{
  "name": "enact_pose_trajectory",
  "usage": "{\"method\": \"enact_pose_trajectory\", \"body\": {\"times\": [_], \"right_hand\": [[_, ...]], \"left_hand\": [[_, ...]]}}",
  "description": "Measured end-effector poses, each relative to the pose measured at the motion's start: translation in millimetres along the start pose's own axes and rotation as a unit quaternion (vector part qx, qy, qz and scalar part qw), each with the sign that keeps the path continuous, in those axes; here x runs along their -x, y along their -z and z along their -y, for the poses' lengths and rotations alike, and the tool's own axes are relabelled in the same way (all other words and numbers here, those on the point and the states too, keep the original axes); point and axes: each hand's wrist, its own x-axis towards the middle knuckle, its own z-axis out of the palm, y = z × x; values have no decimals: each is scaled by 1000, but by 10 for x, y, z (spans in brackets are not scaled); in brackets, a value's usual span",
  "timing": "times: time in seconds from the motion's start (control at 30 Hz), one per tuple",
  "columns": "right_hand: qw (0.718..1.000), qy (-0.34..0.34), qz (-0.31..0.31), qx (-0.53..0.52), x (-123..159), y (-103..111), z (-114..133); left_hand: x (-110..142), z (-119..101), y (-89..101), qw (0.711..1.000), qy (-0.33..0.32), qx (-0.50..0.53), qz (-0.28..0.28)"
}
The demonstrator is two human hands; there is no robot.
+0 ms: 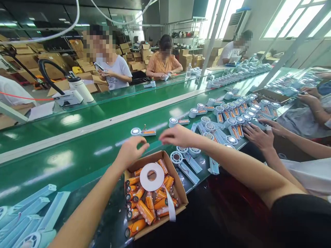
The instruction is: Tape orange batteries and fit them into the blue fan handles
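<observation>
My left hand [131, 150] hovers above the far left corner of a cardboard box [183, 196], its thumb and fingers apart with nothing between them. To its right, my right hand [177, 136] is held over the belt edge, fingers loosely stretched out, slightly blurred, and no object shows in it. Several orange battery cells [144, 212] with wires fill the box. On top of them lies a roll of white tape [144, 179], its loose end [170, 205] hanging over the near rim. Just beyond both hands, a light-blue handheld fan housing [148, 132] with an orange cell rests on the belt.
A green conveyor belt [90, 144] runs across the bench. Several fan housings [190, 168] crowd the right side; empty-handled ones [51, 213] lie at left. A co-worker's hands [261, 136] work close on the right. People sit across the belt beside a water bottle [188, 71].
</observation>
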Motion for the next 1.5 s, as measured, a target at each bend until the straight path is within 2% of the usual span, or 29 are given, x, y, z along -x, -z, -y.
{"method": "enact_pose_trajectory", "body": {"times": [0.1, 0.17, 0.27, 0.33, 0.43, 0.5, 0.57, 0.63, 0.73, 0.8, 0.87, 0.9, 0.97, 1.03, 1.07, 1.13, 1.23, 1.3, 1.37, 1.43, 1.5], "right_hand": [[994, -16, 22, -102, 745, -172, 109], [994, -45, 55, -89, 975, -366, 263], [991, -59, 114, 45, 994, -675, 533], [983, -61, 127, 114, 929, -820, 668], [985, -49, 129, 100, 878, -899, 744], [989, -41, 125, 65, 902, -877, 734], [993, -31, 109, 10, 976, -822, 723], [993, 2, 72, -89, 1100, -760, 751], [969, 103, -1, -223, 1325, -717, 895], [941, 205, -8, -270, 1422, -742, 1007], [912, 277, 19, -304, 1407, -798, 1056], [913, 272, 24, -303, 1349, -833, 1044], [951, 193, 9, -240, 1146, -910, 956], [989, 98, 8, -114, 888, -1006, 840], [995, 79, 33, -55, 767, -1061, 795], [991, 82, 105, 9, 579, -1175, 748], [983, 79, 163, -20, 470, -1288, 739], [978, 58, 159, -122, 492, -1283, 712], [951, 30, 117, -286, 560, -1214, 657], [889, 1, 39, -457, 654, -1105, 612], [821, -23, -45, -569, 758, -990, 622]], "left_hand": [[587, -200, -64, 979, -140, -75, 129], [816, -326, -98, 969, -151, -127, 146], [956, -462, -133, 968, -139, -152, 143], [991, -506, -161, 966, -132, -169, 144], [1042, -508, -215, 966, -115, -186, 138], [1109, -480, -241, 970, -125, -185, 99], [1224, -449, -238, 972, -154, -176, 24], [1384, -432, -200, 969, -181, -159, -56], [1657, -446, -98, 964, -189, -127, -135], [1837, -469, -25, 964, -167, -109, -174], [2024, -490, 29, 962, -136, -93, -216], [2120, -499, 46, 961, -115, -82, -238], [2309, -516, 51, 956, -71, -54, -278], [2469, -537, 23, 955, -38, -22, -293], [2530, -549, 0, 956, -27, -8, -292], [2610, -577, -51, 959, -19, 8, -283], [2651, -616, -110, 963, -28, 13, -267], [2656, -638, -125, 968, -37, 6, -247], [2654, -659, -124, 974, -47, -2, -222], [2643, -683, -120, 977, -57, -11, -206], [2614, -716, -122, 976, -76, -23, -203]]}}
